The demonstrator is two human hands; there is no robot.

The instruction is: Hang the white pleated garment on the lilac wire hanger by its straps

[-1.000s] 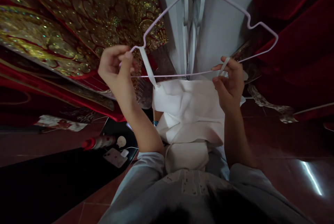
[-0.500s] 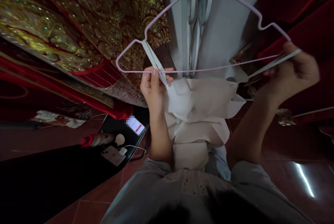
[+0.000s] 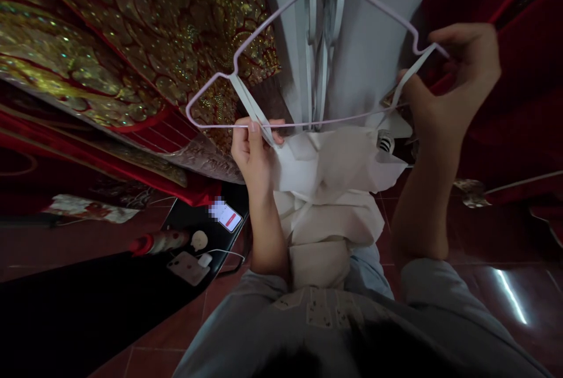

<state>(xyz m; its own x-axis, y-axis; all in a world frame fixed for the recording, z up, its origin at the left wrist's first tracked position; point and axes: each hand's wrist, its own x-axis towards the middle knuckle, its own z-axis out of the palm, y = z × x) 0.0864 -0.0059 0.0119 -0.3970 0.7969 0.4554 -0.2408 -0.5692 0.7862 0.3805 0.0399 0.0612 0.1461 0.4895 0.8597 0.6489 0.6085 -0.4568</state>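
A pale wire hanger [image 3: 281, 14] hangs in front of me with a white garment [image 3: 334, 172] under it. One white strap [image 3: 246, 99] runs from the hanger's left notch down to the garment. My left hand [image 3: 253, 152] grips the garment's top edge and the hanger's bottom wire where that strap meets the cloth. My right hand [image 3: 453, 81] is closed on the other strap [image 3: 407, 78] and holds it at the hanger's right notch.
A red and gold sequined garment [image 3: 132, 31] hangs at the left, and dark red cloth [image 3: 519, 73] at the right. On a black surface [image 3: 88, 301] lie a lit phone [image 3: 226, 215], a second phone [image 3: 187, 266] on a charger and a red-capped bottle [image 3: 153, 243].
My left hand dropped from the hanger's left end to the garment's top edge. My right hand pulled the right strap outward, then lifted it up onto the hanger's right notch.
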